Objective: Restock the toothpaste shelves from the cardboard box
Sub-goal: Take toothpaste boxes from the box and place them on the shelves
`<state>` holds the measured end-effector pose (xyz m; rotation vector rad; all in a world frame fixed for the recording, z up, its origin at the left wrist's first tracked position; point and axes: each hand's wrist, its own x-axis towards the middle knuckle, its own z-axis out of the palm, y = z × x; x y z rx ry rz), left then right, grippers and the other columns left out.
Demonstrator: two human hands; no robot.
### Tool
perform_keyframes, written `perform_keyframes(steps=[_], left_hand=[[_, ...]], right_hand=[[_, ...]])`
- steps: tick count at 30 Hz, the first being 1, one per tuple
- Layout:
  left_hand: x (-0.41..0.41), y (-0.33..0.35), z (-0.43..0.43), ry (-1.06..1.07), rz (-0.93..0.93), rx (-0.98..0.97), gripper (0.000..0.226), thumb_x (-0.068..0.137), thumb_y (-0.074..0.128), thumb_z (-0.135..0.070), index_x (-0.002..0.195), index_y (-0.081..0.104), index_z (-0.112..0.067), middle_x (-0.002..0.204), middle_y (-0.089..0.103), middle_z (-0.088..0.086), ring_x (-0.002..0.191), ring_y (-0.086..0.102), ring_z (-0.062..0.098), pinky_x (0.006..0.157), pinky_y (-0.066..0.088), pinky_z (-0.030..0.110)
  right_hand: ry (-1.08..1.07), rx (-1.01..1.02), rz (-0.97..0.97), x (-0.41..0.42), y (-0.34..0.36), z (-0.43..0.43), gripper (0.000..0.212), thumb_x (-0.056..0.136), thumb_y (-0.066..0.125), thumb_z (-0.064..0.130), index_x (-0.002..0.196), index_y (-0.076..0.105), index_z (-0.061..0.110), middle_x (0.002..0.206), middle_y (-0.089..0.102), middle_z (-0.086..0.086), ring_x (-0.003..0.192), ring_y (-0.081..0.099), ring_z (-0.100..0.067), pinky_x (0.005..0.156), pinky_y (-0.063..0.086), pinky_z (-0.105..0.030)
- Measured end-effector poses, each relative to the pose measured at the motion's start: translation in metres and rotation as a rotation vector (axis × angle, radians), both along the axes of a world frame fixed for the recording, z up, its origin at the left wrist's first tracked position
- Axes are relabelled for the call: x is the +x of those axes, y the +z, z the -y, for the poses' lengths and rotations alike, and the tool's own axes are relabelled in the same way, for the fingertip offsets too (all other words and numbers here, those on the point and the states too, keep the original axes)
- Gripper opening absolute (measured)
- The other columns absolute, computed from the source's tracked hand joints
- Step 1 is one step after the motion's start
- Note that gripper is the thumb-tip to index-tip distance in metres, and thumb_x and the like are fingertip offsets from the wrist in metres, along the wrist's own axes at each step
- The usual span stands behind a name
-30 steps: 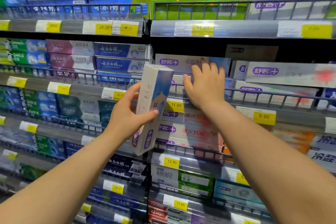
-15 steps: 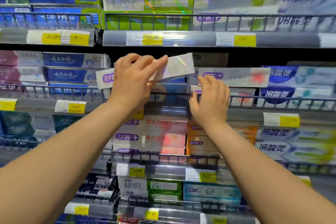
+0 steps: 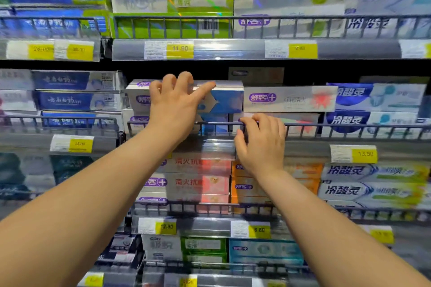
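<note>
Our left hand [image 3: 175, 105] lies on a blue-and-white toothpaste box [image 3: 227, 98], fingers curled over its top edge, forefinger along its face. The box lies flat atop its stack on the middle shelf [image 3: 303, 149], with a red-marked box [image 3: 289, 99] just beside it at 3 o'clock. Our right hand [image 3: 262, 144], at 4 o'clock of the left and apart from it, grips the rail [image 3: 349, 126]. We judge this box all but placed. The shelves around look well filled. The cardboard box is out of view, so we cannot tell how much stock is left.
</note>
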<state>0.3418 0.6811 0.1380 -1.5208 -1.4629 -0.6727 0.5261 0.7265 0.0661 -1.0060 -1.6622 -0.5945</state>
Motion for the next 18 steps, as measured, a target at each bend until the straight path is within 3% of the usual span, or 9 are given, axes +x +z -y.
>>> perform_keyframes(steps=[3,6,9,13,18], left_hand=[[0.003,-0.015,-0.008,-0.017,0.002,0.056,0.063,0.088,0.059,-0.026,0.144,0.032,-0.033,0.132,0.044,0.012,0.117,0.039,0.037,0.096,0.027,0.05],[-0.004,-0.022,-0.02,-0.085,0.033,-0.014,0.062,0.092,0.049,-0.044,0.147,0.026,-0.026,0.144,0.037,0.015,0.13,0.031,0.039,0.108,0.023,0.058],[-0.014,-0.019,-0.023,-0.164,0.057,-0.084,0.062,0.092,0.04,-0.051,0.148,0.026,-0.029,0.152,0.028,0.011,0.136,0.025,0.036,0.108,0.028,0.056],[-0.029,-0.03,-0.012,-0.26,0.066,-0.012,0.057,0.091,0.045,-0.048,0.142,0.04,-0.023,0.147,0.039,0.012,0.131,0.034,0.036,0.111,0.027,0.048],[-0.063,-0.049,0.013,-0.219,0.584,0.185,0.051,0.083,0.059,-0.031,0.13,0.048,-0.013,0.125,0.051,0.012,0.114,0.044,0.033,0.099,0.031,0.04]], right_hand=[[0.002,0.011,-0.01,-0.002,-0.001,0.0,0.024,0.085,0.051,0.029,0.099,0.064,0.014,0.095,0.058,-0.005,0.09,0.052,-0.024,0.088,0.031,-0.034],[0.003,0.016,-0.031,-0.003,-0.001,0.0,0.022,0.085,0.053,0.028,0.097,0.064,0.014,0.094,0.058,-0.006,0.09,0.052,-0.025,0.089,0.033,-0.036],[0.014,0.004,-0.053,-0.006,0.0,0.002,0.025,0.085,0.052,0.029,0.101,0.063,0.013,0.096,0.058,-0.006,0.092,0.052,-0.025,0.091,0.034,-0.037],[0.086,-0.013,-0.136,-0.014,0.006,0.009,0.038,0.085,0.052,0.027,0.118,0.058,0.009,0.11,0.058,-0.009,0.103,0.05,-0.026,0.095,0.035,-0.039],[0.282,-0.129,-0.257,-0.036,0.013,0.015,0.05,0.087,0.053,0.021,0.133,0.046,0.005,0.126,0.05,-0.013,0.118,0.045,-0.028,0.101,0.039,-0.041]])
